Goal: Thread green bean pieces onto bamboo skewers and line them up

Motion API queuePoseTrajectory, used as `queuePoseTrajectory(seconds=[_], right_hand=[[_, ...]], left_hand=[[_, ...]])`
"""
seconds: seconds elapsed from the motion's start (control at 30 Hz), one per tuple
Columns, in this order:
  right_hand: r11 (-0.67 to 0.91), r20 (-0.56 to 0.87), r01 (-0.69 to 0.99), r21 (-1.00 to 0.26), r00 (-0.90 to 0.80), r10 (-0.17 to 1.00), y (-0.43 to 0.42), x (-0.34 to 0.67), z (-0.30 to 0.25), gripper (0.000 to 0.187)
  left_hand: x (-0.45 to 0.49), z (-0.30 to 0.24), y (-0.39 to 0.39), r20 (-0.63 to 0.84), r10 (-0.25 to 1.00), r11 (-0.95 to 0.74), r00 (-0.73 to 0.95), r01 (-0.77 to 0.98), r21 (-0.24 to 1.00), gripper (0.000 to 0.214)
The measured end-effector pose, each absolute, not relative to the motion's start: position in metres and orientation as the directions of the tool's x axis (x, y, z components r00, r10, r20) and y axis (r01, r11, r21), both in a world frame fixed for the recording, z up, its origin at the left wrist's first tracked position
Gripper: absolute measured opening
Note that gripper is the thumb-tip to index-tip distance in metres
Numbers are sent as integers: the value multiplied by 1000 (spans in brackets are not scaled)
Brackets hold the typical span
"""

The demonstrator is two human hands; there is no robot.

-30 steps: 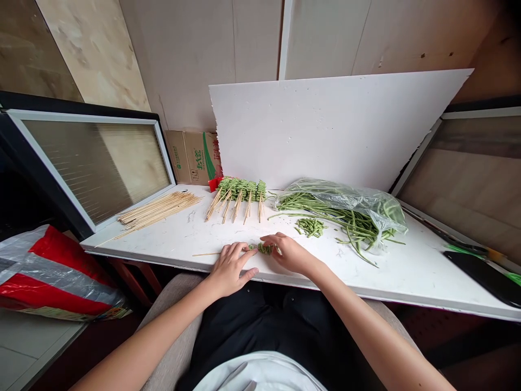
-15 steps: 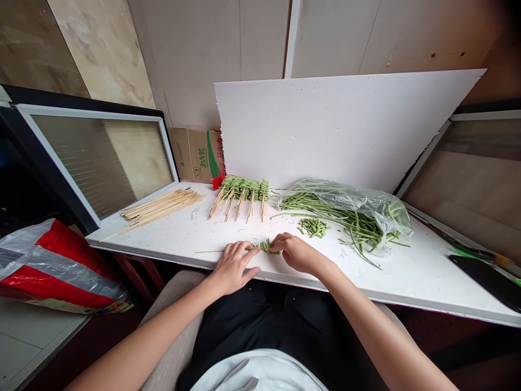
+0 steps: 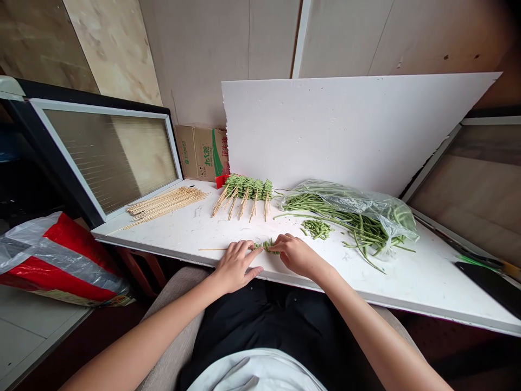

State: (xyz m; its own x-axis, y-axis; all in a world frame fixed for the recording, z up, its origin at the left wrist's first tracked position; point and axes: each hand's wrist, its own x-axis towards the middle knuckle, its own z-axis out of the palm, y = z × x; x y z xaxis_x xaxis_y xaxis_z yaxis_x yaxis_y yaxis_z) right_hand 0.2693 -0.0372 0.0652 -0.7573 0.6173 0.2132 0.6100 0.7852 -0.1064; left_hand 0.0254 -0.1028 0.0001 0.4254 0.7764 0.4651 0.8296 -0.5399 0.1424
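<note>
On the white board (image 3: 407,277) near its front edge lies a thin wooden skewer (image 3: 211,249) threaded with short green bean pieces (image 3: 266,246). My left hand (image 3: 236,266) rests on the skewer, fingers pinched against it just left of the beans. My right hand (image 3: 297,254) is closed around the right end of the bean pieces, fingertips pinching them. The two hands almost touch across the beans.
Behind lie a small heap of cut bean pieces (image 3: 318,228), a clear bag of long beans (image 3: 358,212), several finished bean skewers (image 3: 246,193) and a bundle of bare skewers (image 3: 165,202). A black knife (image 3: 488,279) lies far right. A red-and-clear plastic bag (image 3: 57,260) sits left.
The hands barely moved; the right fingers have curled tighter onto the bean pieces. The view shifted slightly right and up.
</note>
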Motion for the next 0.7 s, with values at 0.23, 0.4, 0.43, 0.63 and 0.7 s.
queuePoseTrajectory(seconds=[0.23, 0.4, 0.43, 0.63, 0.7], right_hand=[[754, 219, 656, -38, -731, 647, -42, 263, 65, 33], [757, 321, 653, 17, -720, 615, -40, 254, 55, 18], [757, 340, 652, 37, -721, 604, -39, 253, 52, 19], [746, 326, 657, 113, -733, 596, -42, 248, 48, 12], [739, 309, 660, 134, -737, 601, -46, 248, 49, 10]], left_hand=[[26, -1, -103, 467, 776, -536, 424, 833, 134, 58], [26, -1, -103, 460, 781, -531, 423, 837, 131, 59], [26, -2, -103, 459, 782, -529, 422, 839, 130, 60], [26, -1, -103, 463, 775, -538, 431, 834, 124, 59], [26, 0, -103, 466, 771, -540, 433, 833, 119, 59]])
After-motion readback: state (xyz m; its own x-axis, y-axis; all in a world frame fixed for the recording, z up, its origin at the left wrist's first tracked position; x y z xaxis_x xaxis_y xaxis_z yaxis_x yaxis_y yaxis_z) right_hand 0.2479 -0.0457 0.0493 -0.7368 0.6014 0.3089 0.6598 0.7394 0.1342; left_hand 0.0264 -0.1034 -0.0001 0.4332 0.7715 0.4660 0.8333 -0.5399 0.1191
